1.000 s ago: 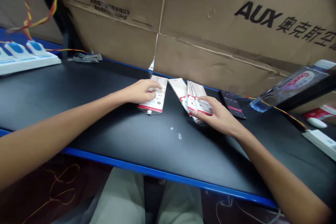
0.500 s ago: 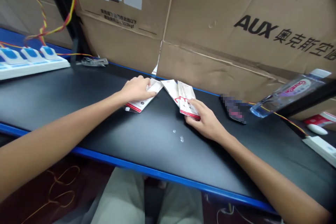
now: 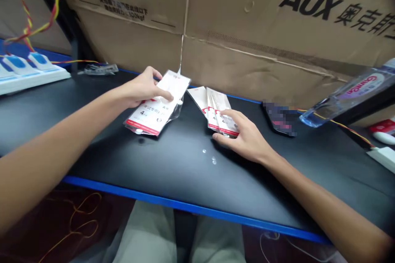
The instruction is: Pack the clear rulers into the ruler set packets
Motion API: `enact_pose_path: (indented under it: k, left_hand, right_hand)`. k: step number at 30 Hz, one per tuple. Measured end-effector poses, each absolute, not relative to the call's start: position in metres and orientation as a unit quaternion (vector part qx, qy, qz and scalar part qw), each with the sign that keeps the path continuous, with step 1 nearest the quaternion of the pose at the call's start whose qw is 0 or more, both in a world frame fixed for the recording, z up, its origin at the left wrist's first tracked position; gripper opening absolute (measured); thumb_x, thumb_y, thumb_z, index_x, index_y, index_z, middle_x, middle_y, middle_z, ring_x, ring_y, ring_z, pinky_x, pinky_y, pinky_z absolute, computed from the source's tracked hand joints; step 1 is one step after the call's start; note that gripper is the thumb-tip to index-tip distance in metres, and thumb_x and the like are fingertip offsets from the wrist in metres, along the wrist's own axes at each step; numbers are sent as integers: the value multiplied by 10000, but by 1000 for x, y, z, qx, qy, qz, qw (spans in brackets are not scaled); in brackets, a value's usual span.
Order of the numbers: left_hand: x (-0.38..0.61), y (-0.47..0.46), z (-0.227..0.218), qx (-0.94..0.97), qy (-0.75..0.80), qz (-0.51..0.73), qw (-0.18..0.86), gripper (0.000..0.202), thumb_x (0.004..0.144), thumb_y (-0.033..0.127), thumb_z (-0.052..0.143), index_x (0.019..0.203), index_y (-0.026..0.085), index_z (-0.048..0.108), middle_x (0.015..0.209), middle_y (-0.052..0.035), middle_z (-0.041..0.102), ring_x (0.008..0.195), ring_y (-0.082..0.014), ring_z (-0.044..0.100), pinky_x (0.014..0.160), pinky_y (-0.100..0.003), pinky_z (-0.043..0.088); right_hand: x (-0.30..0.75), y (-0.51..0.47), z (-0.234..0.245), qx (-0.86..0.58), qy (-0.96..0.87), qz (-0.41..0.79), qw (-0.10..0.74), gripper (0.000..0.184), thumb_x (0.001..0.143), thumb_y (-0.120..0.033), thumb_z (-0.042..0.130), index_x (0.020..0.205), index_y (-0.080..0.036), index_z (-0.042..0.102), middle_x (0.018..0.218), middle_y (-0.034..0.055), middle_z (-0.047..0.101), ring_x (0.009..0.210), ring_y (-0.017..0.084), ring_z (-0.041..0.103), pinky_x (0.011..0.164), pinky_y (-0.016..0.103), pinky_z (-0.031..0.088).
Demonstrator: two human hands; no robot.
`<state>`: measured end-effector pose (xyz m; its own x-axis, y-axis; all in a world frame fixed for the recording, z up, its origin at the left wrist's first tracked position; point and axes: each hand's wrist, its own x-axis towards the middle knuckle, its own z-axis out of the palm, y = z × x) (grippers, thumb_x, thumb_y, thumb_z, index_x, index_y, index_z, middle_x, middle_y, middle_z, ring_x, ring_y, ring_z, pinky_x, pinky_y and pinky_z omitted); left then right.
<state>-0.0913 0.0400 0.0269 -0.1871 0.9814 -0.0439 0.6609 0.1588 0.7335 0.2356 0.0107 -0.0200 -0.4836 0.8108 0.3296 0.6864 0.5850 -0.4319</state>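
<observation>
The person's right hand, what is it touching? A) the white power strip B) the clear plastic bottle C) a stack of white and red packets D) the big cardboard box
C. The right hand has its fingers lying on the stack of white and red packets on the black table.

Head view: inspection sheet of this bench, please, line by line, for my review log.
surface: black bench top with a blue front edge.
things: left hand holds a white-and-red packet; right hand rests on a stack of white-and-red packets.
clutter: small transparent beads, crumpled clear plastic, pixelated dark item, clear labelled bottle.
grippers: nothing seen.
cables: red-and-yellow wires, white power strip.
surroundings: cardboard cartons printed AUX.
</observation>
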Motion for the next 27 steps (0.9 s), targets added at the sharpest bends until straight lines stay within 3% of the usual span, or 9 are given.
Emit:
enact_pose_path:
  k: [2, 5, 7, 11, 15, 18, 21, 24, 27]
  left_hand:
    - [-75, 32, 29, 561, 668, 365, 326, 844, 663, 419, 828, 1345, 252, 358, 1263, -145, 641, 1024, -319, 721, 708, -398, 594]
    - [-42, 13, 25, 566, 578, 417, 415, 750, 728, 398, 810, 1276, 262, 315, 1193, -110, 670, 891, -251, 731, 674, -383, 603]
    - [-20, 0, 21, 598, 528, 416, 437, 729, 754, 397, 798, 1262, 279, 290, 1162, -81, 679, 857, -231, 731, 667, -378, 611]
    - [0, -19, 15, 626, 461, 411, 475, 602, 771, 373, 783, 1191, 267, 364, 1150, -53, 671, 902, -237, 725, 694, -379, 618]
    - [-3, -21, 13, 632, 466, 402, 471, 568, 808, 352, 741, 1241, 278, 382, 1130, -45, 677, 905, -246, 723, 696, -390, 616]
    - [-6, -21, 14, 627, 466, 401, 479, 604, 837, 389, 716, 1314, 296, 356, 1102, -36, 689, 881, -252, 731, 688, -399, 616]
    - [-5, -22, 16, 613, 450, 407, 506, 591, 852, 412, 702, 1324, 287, 369, 992, -19, 696, 809, -241, 728, 657, -383, 608]
    - [-5, -22, 18, 602, 432, 412, 530, 531, 866, 388, 681, 1302, 271, 400, 864, 7, 673, 741, -215, 711, 642, -356, 601]
    - [-6, -22, 19, 612, 418, 407, 534, 524, 888, 362, 649, 1335, 276, 391, 893, 1, 675, 738, -202, 705, 653, -351, 605]
  right_hand:
    - [235, 5, -15, -441, -839, 132, 290, 706, 792, -562, 753, 1385, -241, 545, 1462, 133, 576, 1340, 376, 534, 1096, 558, 435]
    - [230, -7, -7, -411, -813, 135, 389, 564, 848, -502, 727, 1328, -246, 576, 1404, 114, 618, 1332, 340, 549, 1132, 534, 414]
    - [225, -16, -3, -371, -810, 168, 423, 523, 875, -448, 716, 1339, -271, 554, 1342, 91, 642, 1253, 298, 608, 1092, 489, 473]
    - [217, -29, -1, -343, -826, 188, 406, 531, 868, -323, 721, 1367, -314, 539, 1352, 86, 567, 1050, 244, 671, 912, 427, 590]
    - [217, -31, -2, -351, -842, 137, 385, 331, 858, -202, 665, 1175, -300, 662, 1399, 100, 488, 1015, 257, 670, 839, 447, 602]
    - [218, -29, -2, -367, -833, 135, 391, 181, 871, -223, 679, 1044, -277, 694, 1366, 94, 518, 950, 245, 681, 807, 451, 602]
    - [219, -27, -1, -379, -823, 133, 402, 87, 896, -282, 688, 978, -262, 713, 1313, 90, 567, 1016, 261, 668, 795, 431, 602]
    - [220, -26, -1, -390, -808, 148, 416, 67, 904, -307, 687, 943, -261, 716, 1288, 84, 587, 1085, 269, 644, 781, 407, 607]
    - [220, -25, -1, -398, -792, 159, 436, 100, 871, -320, 728, 953, -265, 710, 1259, 82, 578, 1039, 250, 640, 755, 388, 612]
